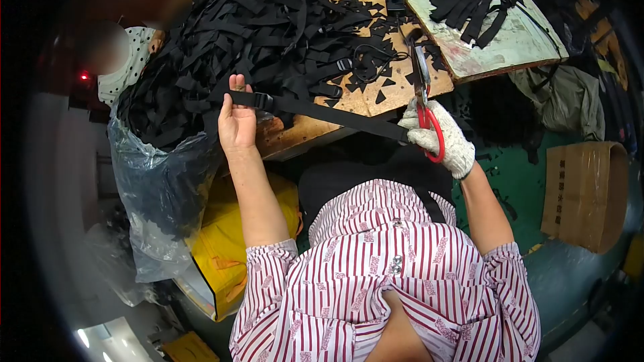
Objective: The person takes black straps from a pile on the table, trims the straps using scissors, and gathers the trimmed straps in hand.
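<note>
A black webbing strap (335, 116) is stretched between my hands, above the front edge of the wooden table. My bare left hand (238, 119) has its palm up and pinches the strap's left part between thumb and fingers, beside a black plastic buckle (262, 101). On my right hand (443, 139) is a white knitted glove. It grips the red-handled scissors (431, 131), whose blades point away from me. The strap's right end meets the gloved fingers and appears held there too. The scissors' blades are beside the strap, not across it.
A large heap of black straps (235, 27) covers the table's left side, spilling over a clear plastic bag (157, 188). Small black triangular scraps lie on the wooden table (396, 94). More straps (473, 0) rest on a pale board (496, 53). A cardboard box (580, 194) stands at right.
</note>
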A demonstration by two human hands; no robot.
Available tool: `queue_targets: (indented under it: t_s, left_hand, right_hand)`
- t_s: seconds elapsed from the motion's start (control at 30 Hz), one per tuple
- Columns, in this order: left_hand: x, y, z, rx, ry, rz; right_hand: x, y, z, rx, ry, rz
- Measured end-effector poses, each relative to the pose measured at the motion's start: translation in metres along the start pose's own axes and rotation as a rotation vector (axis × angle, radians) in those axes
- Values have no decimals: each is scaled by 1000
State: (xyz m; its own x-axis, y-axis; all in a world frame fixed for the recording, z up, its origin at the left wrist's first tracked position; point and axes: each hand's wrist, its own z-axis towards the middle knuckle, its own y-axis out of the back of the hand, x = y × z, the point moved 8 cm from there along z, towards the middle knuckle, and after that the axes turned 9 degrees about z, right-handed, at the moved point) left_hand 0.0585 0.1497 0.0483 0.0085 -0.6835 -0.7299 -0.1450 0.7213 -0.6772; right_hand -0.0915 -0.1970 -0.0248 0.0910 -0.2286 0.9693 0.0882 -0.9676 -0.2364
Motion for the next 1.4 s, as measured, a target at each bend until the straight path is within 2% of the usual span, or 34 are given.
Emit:
queue_targets:
  t_s: [0.1,0.5,0.67,0.7,0.8,0.83,0.87,0.9,1.0,1.03,1.1,1.2,1.23,1.37,1.4]
  left_hand:
    - [1,1,0,9,4,-14]
    - [2,-4,-1,20,32,-26]
    - [2,-3,-1,78,43,-66]
    - [4,-4,-1,79,53,-73]
    - [1,-1,-1,46,22,-22]
    - [0,0,-1,31,10,2]
    - [0,0,-1,53,29,-27]
    - [0,5,0,26,30,-17]
    - [5,9,1,282,139,-133]
    - [3,7,-2,160,111,-71]
    - [0,3,-2,310,115,-37]
    - [-14,-16,-15,298,14,179]
    - [-19,-32,-26,225,-18,306]
    - [-10,-58,-39,321,-127,902]
    - [-2,-54,-40,314,-68,1173]
  right_hand:
    - [-1,1,1,4,-20,-64]
    - [-11,2,1,-66,18,80]
    - [-16,1,7,-137,24,-136]
    - [-22,2,7,-135,16,-34]
    - [-21,1,8,-78,1,-53]
    - [-11,-4,2,-115,-19,130]
    - [-9,-2,2,-93,18,-42]
    - [-10,-2,1,-95,-1,-17]
    - [-20,5,2,-107,3,-5]
    - [-23,6,3,-114,-24,0]
    - [-26,4,3,-157,-59,75]
    - [-21,4,1,-249,-51,51]
    - [-20,4,1,-267,-60,36]
    - [-25,10,3,-308,-56,0]
    - [-25,10,3,-319,-48,16]
